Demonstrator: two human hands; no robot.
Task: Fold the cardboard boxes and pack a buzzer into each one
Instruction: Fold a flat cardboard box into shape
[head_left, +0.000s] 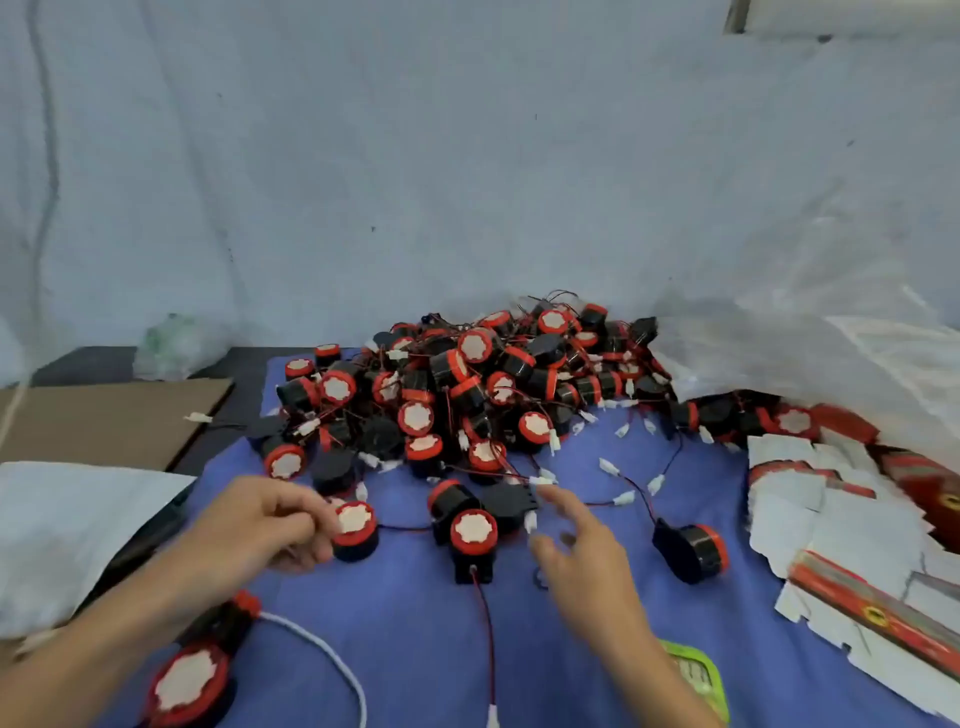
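Observation:
A big heap of black buzzers (467, 384) with red rims, white faces and thin red-black wires lies on the blue cloth (405, 639). My left hand (265, 525) grips one buzzer (356, 530) at the heap's near edge, fingers curled on its left side. My right hand (576, 551), blurred, hovers with fingers spread just right of another buzzer (472, 540) and near a white connector (530, 521); it holds nothing. Flat red-and-white unfolded boxes (841, 525) are stacked at the right.
A lone buzzer (693, 551) lies right of my right hand. A larger buzzer with a white cable (189, 680) sits bottom left. Brown cardboard (104, 421) and a white bag (62, 530) lie left; a green item (696, 675) is under my right forearm. Clear plastic sheeting (779, 332) covers the right.

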